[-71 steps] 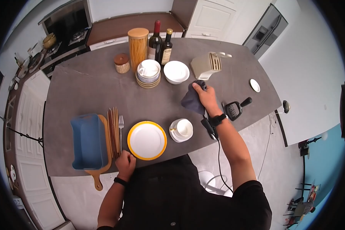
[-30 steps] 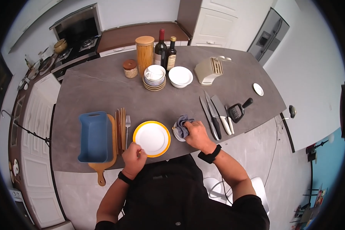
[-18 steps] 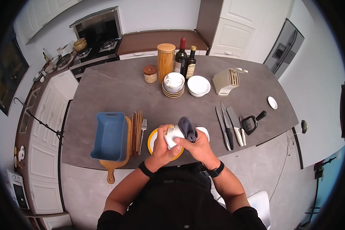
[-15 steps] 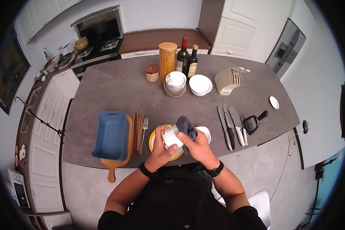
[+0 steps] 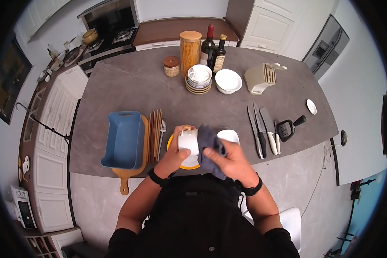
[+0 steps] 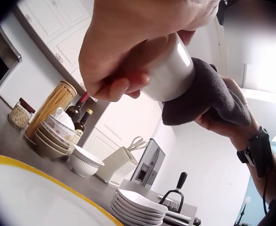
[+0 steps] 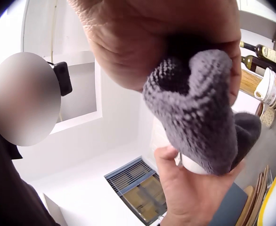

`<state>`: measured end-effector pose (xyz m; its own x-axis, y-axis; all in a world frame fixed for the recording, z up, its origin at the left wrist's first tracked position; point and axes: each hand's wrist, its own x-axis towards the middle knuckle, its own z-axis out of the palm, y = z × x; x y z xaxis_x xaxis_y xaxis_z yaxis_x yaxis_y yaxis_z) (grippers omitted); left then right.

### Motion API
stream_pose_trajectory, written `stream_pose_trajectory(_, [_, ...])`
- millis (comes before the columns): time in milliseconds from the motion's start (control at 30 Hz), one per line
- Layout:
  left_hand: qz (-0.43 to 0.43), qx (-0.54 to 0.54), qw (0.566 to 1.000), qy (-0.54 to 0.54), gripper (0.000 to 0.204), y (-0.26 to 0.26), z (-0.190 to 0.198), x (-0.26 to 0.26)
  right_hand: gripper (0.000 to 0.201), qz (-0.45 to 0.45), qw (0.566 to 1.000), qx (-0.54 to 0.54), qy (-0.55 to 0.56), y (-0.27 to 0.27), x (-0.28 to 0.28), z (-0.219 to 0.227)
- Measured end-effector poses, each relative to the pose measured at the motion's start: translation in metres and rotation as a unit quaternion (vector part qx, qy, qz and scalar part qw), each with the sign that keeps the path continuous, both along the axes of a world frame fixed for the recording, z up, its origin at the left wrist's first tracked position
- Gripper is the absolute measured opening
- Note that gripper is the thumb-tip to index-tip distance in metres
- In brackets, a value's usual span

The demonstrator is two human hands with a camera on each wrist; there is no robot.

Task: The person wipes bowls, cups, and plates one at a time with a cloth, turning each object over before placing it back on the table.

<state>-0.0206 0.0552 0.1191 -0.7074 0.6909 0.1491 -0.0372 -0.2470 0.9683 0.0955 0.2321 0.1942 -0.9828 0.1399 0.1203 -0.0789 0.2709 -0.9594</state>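
A white cup point(image 5: 188, 143) with a gold-trimmed handle lies tilted in my left hand point(image 5: 173, 155), which grips it round the body. My right hand point(image 5: 233, 161) holds a dark grey cloth point(image 5: 208, 148) against the cup's mouth. The left wrist view shows the cloth point(image 6: 206, 96) covering the cup's far end. From the right wrist view, the bunched cloth point(image 7: 199, 113) hides most of the cup. Below the hands, a white plate point(image 5: 189, 165) with a yellow rim rests on the table. White saucers point(image 5: 228, 136) are stacked just beyond my right hand.
To the left stand a blue bin point(image 5: 124, 139) on a wooden board point(image 5: 124, 184), chopsticks point(image 5: 154, 136) and a fork point(image 5: 162, 135). Several knives point(image 5: 262, 131) and a black-handled tool point(image 5: 288, 128) lie right. Behind are stacked bowls point(image 5: 198, 79), bottles point(image 5: 219, 55) and a knife block point(image 5: 260, 79).
My right hand brought the cloth from the right side to the cup. The cup was lifted off its saucers into my left hand, and the cloth now covers its mouth.
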Motion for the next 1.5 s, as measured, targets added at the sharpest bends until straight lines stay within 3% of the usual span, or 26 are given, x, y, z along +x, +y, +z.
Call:
stream_pose_trajectory(67, [-0.005,-0.029,0.994,0.101,0.078,0.004,0.003,0.003,0.041,0.062,0.997,0.025,-0.027,-0.007,0.000,-0.014])
stream_pose_trajectory(233, [0.009,-0.049,0.986,0.157,0.064,-0.004,-0.005,0.000,0.041,0.112,0.991,-0.062,-0.045,-0.011,-0.001,-0.023])
stream_pose_trajectory(333, [0.058,-0.022,0.982,0.181,0.061,-0.001,-0.010,-0.001,0.039,0.047,0.994,-0.095,-0.007,-0.021,-0.003,-0.025])
stream_pose_trajectory(433, [0.095,-0.009,0.980,0.173,0.060,0.000,-0.014,-0.001,0.038,-0.012,0.980,-0.189,-0.066,-0.015,-0.006,-0.023])
stream_pose_trajectory(533, [0.107,-0.020,0.954,0.278,0.060,-0.003,-0.009,-0.002,0.038,-0.015,0.941,-0.315,-0.120,-0.009,-0.006,-0.015])
stream_pose_trajectory(700, [0.150,-0.018,0.898,0.414,0.066,0.003,-0.002,0.002,0.039,-0.009,0.923,-0.361,-0.133,-0.018,-0.004,-0.023])
stream_pose_trajectory(800, [0.149,-0.020,0.925,0.349,0.064,0.004,-0.010,0.004,0.040,0.054,0.943,-0.310,-0.107,-0.015,0.001,-0.033])
stream_pose_trajectory(900, [0.105,-0.035,0.964,0.242,0.053,-0.001,-0.013,0.007,0.040,0.097,0.972,-0.193,-0.090,-0.015,0.002,-0.032])
stream_pose_trajectory(967, [0.079,-0.054,0.993,0.067,0.050,-0.002,-0.022,0.012,0.042,0.117,0.981,-0.141,-0.065,-0.018,0.001,-0.033])
stream_pose_trajectory(1000, [0.066,-0.063,0.996,-0.023,0.051,0.000,-0.018,0.014,0.043,0.122,0.991,-0.049,-0.025,-0.020,0.001,-0.032])
stream_pose_trajectory(1067, [-0.027,-0.106,0.975,-0.196,0.042,-0.003,-0.005,0.005,0.041,0.140,0.970,0.174,0.099,-0.022,-0.001,-0.045])
stream_pose_trajectory(1133, [-0.103,-0.188,0.925,-0.313,0.042,-0.015,0.004,-0.001,0.035,0.134,0.953,0.232,0.140,-0.027,0.004,-0.047])
stream_pose_trajectory(1167, [-0.097,-0.192,0.915,-0.343,0.041,-0.012,-0.004,0.002,0.034,0.121,0.946,0.248,0.170,-0.029,0.005,-0.048])
stream_pose_trajectory(1233, [-0.069,-0.180,0.928,-0.318,0.041,-0.009,-0.010,0.007,0.038,0.105,0.932,0.297,0.176,-0.024,0.007,-0.050])
stream_pose_trajectory(1267, [-0.055,-0.175,0.934,-0.306,0.042,-0.008,-0.013,0.008,0.034,0.096,0.969,0.201,0.106,-0.021,0.007,-0.047])
stream_pose_trajectory(1300, [-0.124,-0.168,0.940,-0.271,0.047,-0.013,-0.017,-0.001,0.030,0.086,0.991,0.101,0.033,-0.020,0.007,-0.038])
stream_pose_trajectory(1333, [-0.015,-0.143,0.985,-0.094,0.050,-0.010,-0.021,0.005,0.026,0.076,0.996,-0.001,-0.041,-0.018,0.008,-0.034])
stream_pose_trajectory(1367, [0.095,-0.112,0.985,0.090,0.054,-0.004,-0.023,0.017,0.030,0.042,0.981,-0.154,-0.108,-0.015,0.010,-0.047])
stream_pose_trajectory(1400, [0.200,-0.078,0.939,0.269,0.058,-0.002,-0.016,0.025,0.033,0.046,0.973,-0.200,-0.108,-0.013,0.010,-0.042])
stream_pose_trajectory(1433, [0.136,-0.077,0.927,0.342,0.067,-0.013,0.002,0.023,0.035,0.038,0.964,-0.245,-0.098,-0.016,0.009,-0.039])
stream_pose_trajectory(1500, [0.163,-0.040,0.900,0.402,0.065,-0.013,-0.003,0.021,0.038,0.030,0.957,-0.274,-0.094,-0.022,0.009,-0.035])
